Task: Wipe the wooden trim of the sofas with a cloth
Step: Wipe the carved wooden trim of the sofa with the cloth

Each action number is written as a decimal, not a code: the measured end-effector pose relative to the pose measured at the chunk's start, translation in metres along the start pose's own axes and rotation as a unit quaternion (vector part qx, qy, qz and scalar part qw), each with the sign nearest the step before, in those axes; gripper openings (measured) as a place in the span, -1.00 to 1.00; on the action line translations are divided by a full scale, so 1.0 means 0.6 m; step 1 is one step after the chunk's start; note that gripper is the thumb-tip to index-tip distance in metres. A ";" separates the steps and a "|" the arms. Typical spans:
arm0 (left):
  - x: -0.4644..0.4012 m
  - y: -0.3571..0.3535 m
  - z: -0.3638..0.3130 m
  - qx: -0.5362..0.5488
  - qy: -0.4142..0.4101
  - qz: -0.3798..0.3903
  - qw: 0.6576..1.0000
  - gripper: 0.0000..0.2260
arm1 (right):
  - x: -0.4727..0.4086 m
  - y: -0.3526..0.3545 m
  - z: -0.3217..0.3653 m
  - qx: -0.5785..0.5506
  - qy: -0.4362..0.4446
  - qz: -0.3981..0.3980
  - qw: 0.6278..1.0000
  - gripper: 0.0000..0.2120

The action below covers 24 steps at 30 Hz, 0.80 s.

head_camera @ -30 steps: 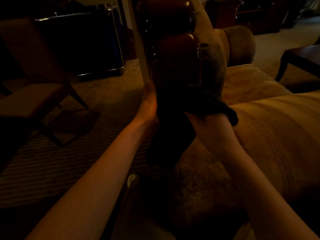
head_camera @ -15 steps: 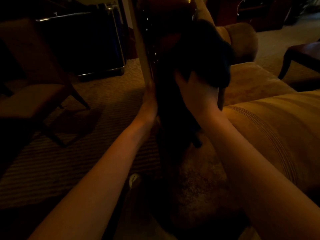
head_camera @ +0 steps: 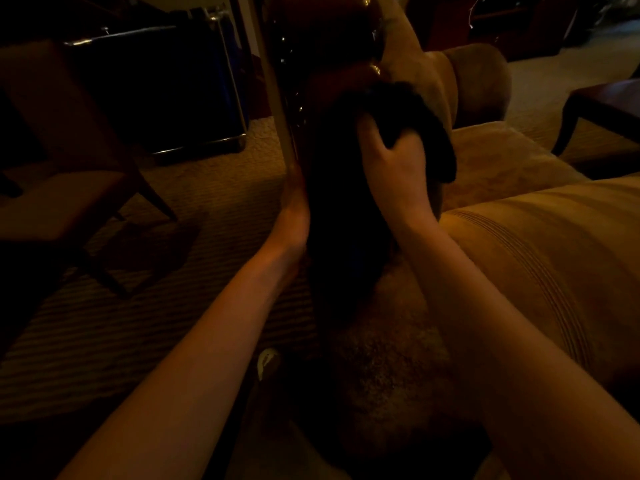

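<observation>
Lowered slightly from its high point half a second earlier, the right hand (head_camera: 391, 174) was seen gripping a dark cloth (head_camera: 398, 109), fingers curled into its folds, and pressing it against the glossy wooden trim (head_camera: 332, 46) at the sofa (head_camera: 540, 244) arm's front. The left hand (head_camera: 292, 216) was laid flat against the trim's left side, fingers straight, exactly as before. A chair (head_camera: 69, 188) was pictured on the carpet (head_camera: 207, 188) to the left in dim light.
</observation>
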<state>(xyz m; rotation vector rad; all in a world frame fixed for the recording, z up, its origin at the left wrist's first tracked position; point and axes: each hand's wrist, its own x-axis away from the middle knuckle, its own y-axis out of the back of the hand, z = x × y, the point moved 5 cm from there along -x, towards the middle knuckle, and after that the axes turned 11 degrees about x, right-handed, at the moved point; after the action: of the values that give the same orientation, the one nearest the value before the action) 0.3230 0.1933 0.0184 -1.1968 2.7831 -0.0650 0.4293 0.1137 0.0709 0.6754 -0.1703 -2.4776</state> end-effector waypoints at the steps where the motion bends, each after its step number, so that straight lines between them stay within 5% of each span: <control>1: 0.000 0.001 0.001 -0.010 -0.001 -0.006 1.000 -0.48 | -0.004 0.002 0.000 -0.023 -0.009 -0.011 1.000 -0.71; 5: 0.005 -0.006 0.002 -0.008 -0.004 -0.013 1.000 -0.33 | 0.047 -0.008 -0.052 -0.066 -0.091 -0.001 0.994 -0.65; 10: 0.013 -0.011 0.001 -0.007 -0.010 -0.018 1.000 -0.40 | 0.120 -0.032 -0.108 0.031 -0.106 0.074 0.991 -0.63; 18: 0.006 -0.011 0.002 -0.003 -0.017 -0.015 1.000 -0.52 | 0.052 -0.032 -0.074 -0.027 -0.095 -0.017 0.995 -0.73; 24: 0.020 -0.025 -0.005 -0.008 -0.013 0.007 1.000 -0.66 | 0.149 -0.029 -0.194 -0.001 -0.217 0.105 0.971 -0.64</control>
<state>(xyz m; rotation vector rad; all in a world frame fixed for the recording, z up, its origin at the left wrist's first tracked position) 0.3252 0.1743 0.0217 -1.1721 2.7742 -0.0241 0.4154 0.0816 -0.0728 0.0955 -0.3823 -2.3833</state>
